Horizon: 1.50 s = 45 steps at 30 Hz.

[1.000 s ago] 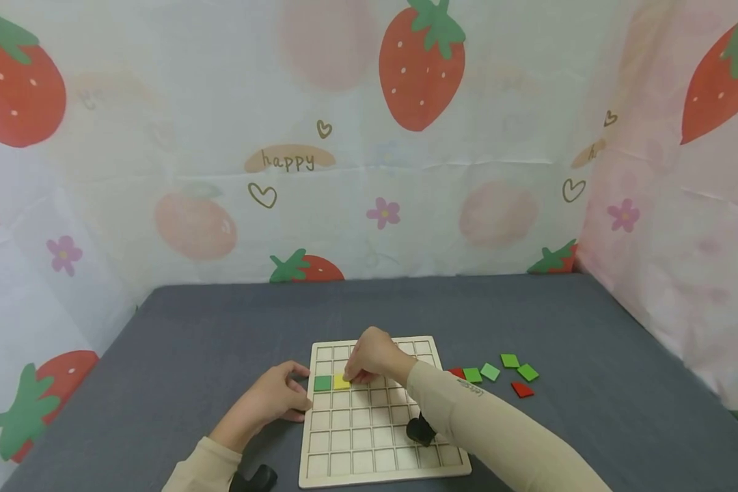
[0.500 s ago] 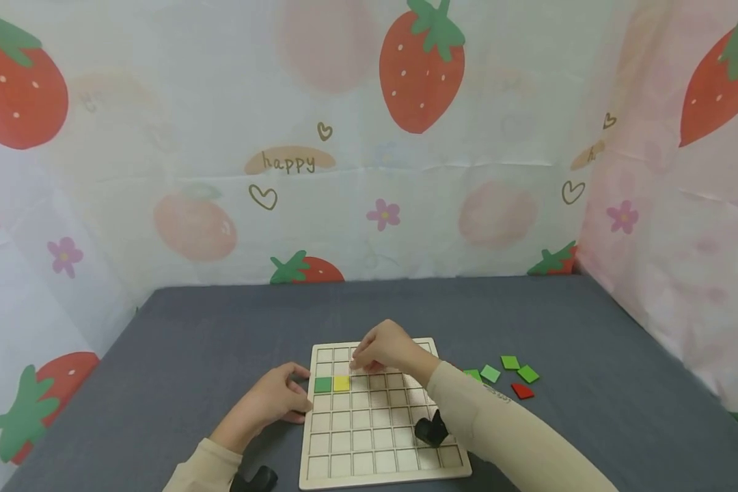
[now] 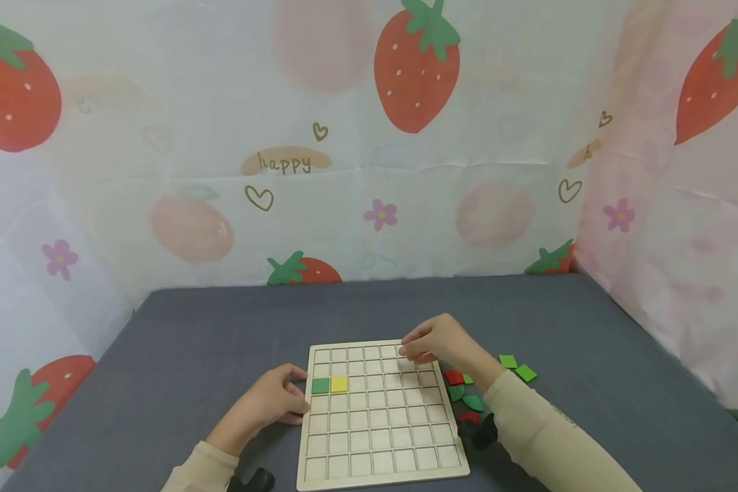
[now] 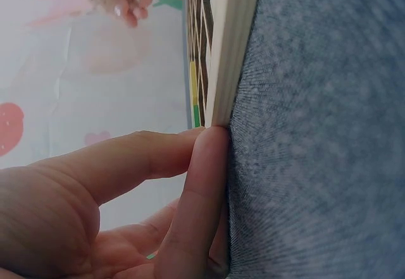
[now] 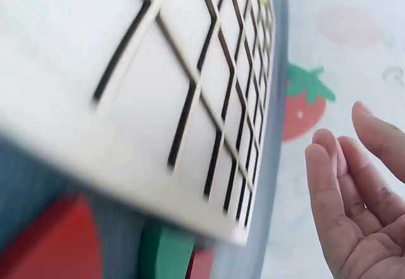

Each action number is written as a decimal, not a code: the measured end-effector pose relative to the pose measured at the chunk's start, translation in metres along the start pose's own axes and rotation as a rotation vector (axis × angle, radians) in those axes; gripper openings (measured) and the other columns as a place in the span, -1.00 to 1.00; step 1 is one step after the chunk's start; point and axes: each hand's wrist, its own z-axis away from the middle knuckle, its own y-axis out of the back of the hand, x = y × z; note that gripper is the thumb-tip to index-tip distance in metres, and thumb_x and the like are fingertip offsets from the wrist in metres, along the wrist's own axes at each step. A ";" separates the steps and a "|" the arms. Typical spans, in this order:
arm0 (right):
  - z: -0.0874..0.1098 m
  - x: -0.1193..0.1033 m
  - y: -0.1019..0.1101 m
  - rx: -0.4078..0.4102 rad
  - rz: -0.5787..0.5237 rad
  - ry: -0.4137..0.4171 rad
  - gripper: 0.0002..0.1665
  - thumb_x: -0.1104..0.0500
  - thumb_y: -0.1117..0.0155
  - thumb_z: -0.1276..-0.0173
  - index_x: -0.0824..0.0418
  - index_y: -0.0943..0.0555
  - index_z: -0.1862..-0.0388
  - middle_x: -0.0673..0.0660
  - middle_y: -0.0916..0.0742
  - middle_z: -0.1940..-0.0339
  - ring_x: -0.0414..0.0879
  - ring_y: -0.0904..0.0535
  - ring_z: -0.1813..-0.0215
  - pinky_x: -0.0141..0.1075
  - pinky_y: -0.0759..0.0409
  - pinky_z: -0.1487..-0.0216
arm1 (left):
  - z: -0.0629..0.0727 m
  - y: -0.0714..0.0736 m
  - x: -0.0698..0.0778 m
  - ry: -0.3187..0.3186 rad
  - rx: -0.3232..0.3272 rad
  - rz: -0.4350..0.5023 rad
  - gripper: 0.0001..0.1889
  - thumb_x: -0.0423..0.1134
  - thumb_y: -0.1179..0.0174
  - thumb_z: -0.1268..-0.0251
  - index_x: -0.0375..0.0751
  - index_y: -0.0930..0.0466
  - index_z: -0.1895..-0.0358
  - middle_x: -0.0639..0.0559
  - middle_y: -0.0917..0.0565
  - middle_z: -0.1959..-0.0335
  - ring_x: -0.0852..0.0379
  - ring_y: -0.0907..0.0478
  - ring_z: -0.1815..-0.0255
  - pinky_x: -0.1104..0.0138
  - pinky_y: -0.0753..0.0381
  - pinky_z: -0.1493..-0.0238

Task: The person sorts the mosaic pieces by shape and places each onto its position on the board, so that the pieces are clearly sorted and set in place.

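Note:
A pale wooden grid board [image 3: 381, 483] lies on the table. A green square tile [image 3: 320, 386] and a yellow square tile [image 3: 339, 384] sit side by side in one row at its left. My left hand [image 3: 272, 396] touches the board's left edge with its fingertips; the left wrist view shows the thumb and a finger right against that edge. Above the board's far right corner is my right hand [image 3: 439, 339]. In the right wrist view its fingers [image 5: 324, 178] are loosely bent, with nothing between them and the thumb.
Right of the board lie loose pieces: a red one [image 3: 454, 377], a dark green rounded one [image 3: 473, 403], another red one [image 3: 469, 416] and light green squares [image 3: 525, 372]. My right forearm partly covers this group. A strawberry-print cloth [image 3: 381, 253] hangs behind the grey table [image 3: 221, 328].
My right hand has let go of the yellow tile in its cell beside the green one, then lifted and moved right across the board. The left hand stays at the board's edge.

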 end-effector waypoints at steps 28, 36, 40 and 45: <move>0.037 0.062 0.089 0.092 0.062 -0.086 -0.48 0.14 -0.48 -0.23 0.42 -0.64 -0.10 0.20 -0.78 0.03 -0.09 -0.74 0.09 -0.15 -0.73 -0.05 | 0.001 0.003 0.000 0.010 -0.031 0.018 -0.42 -0.58 -0.30 -0.07 -0.45 -0.40 -0.24 -0.20 -0.55 0.33 0.01 -0.60 0.45 0.21 -0.75 0.38; 0.039 0.071 0.094 0.103 0.102 -0.081 -0.49 0.18 -0.48 -0.22 0.43 -0.65 -0.09 0.33 -0.73 -0.07 -0.05 -0.73 0.07 -0.13 -0.73 -0.05 | -0.001 0.002 0.000 0.004 -0.048 0.010 -0.42 -0.56 -0.30 -0.09 -0.43 -0.40 -0.25 -0.18 -0.55 0.32 0.01 -0.60 0.43 0.20 -0.75 0.38; 0.037 0.072 0.093 0.095 0.136 -0.074 -0.53 0.21 -0.50 -0.20 0.43 -0.67 -0.04 0.32 -0.75 -0.02 -0.05 -0.72 0.09 -0.16 -0.74 0.00 | -0.001 0.002 -0.002 0.005 -0.045 0.009 -0.41 -0.57 -0.30 -0.09 -0.43 -0.39 -0.25 -0.17 -0.55 0.32 0.02 -0.59 0.44 0.22 -0.75 0.39; 0.036 0.073 0.092 0.098 0.197 -0.087 -0.59 0.23 -0.52 -0.15 0.41 -0.71 0.03 0.26 -0.79 0.10 -0.07 -0.71 0.18 -0.15 -0.74 0.06 | -0.001 0.001 -0.002 -0.001 -0.041 0.009 -0.41 -0.58 -0.30 -0.08 -0.45 -0.39 -0.24 -0.17 -0.54 0.34 0.03 -0.58 0.46 0.23 -0.74 0.40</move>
